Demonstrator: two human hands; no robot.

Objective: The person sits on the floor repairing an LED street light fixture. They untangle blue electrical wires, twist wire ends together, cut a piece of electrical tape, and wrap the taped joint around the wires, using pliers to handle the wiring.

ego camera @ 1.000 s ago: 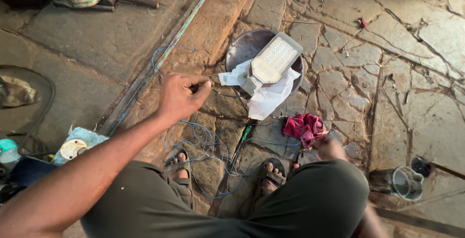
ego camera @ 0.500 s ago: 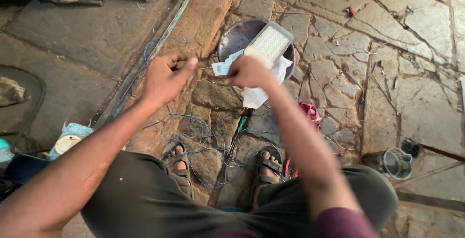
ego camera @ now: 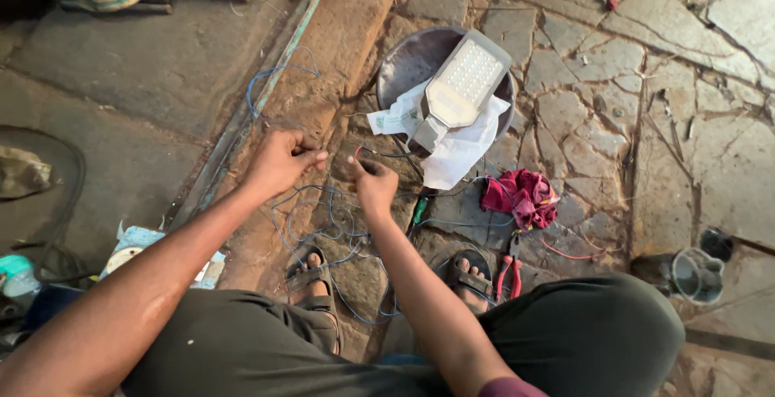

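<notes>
Left hand (ego camera: 282,161) and right hand (ego camera: 373,184) both pinched tight on a thin blue wire (ego camera: 335,172), stretched short between them, running roughly left to right, rest looping down over the stone floor (ego camera: 710,130) near the sandals. LED lamp (ego camera: 462,86) lying diagonal on the metal bowl (ego camera: 404,62) just beyond, red cloth (ego camera: 521,197) off to the right.

Two hands (ego camera: 282,163) (ego camera: 374,184), one lamp panel (ego camera: 460,86), one metal bowl (ego camera: 404,62), one red rag (ego camera: 521,197), two sandals (ego camera: 311,276) (ego camera: 471,277).

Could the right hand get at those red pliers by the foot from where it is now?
Probably yes. The right hand pinches thin wire, so it would have to let go. The pliers lie uncovered on the stone beside the right sandal, nothing over them.
</notes>
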